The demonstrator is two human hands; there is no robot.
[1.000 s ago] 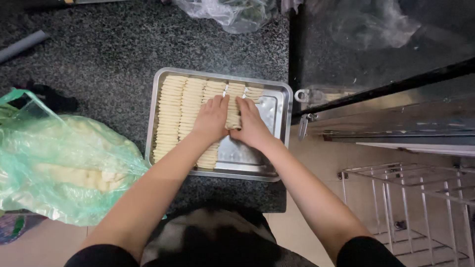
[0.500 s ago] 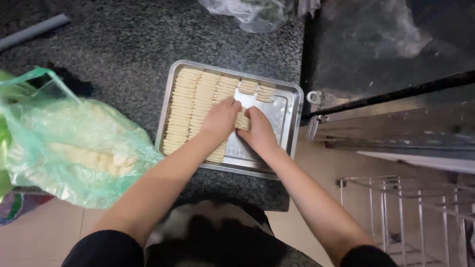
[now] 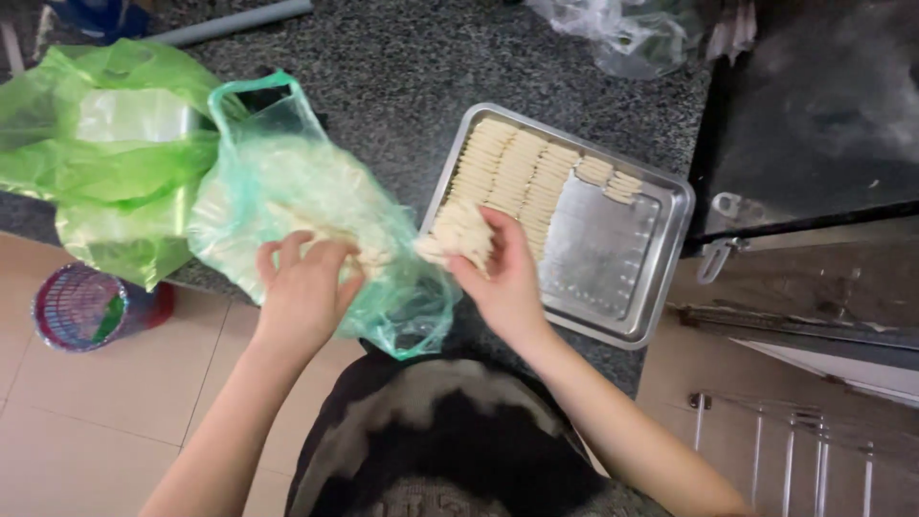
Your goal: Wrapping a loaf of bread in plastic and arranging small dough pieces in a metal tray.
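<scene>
Tray (image 3: 613, 287) half filled with sticks (image 3: 512, 177).
Right hand (image 3: 503, 278) gripped a bundle (image 3: 459, 235); left hand (image 3: 304, 287) clutched the bag (image 3: 287, 191) at nine o'clock.

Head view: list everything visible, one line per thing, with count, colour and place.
metal tray: one, silver, on the counter right of centre
pale dough sticks: many, cream, in rows in the tray
pale bag: one, see-through greenish, left of the tray
green bag: one, bright green, far left
clear bag: one, top edge
grey pipe: one, top left
basket: one, purple, on the floor
counter: one, dark speckled
left hand: on the pale bag
right hand: holds a bunch of sticks
</scene>
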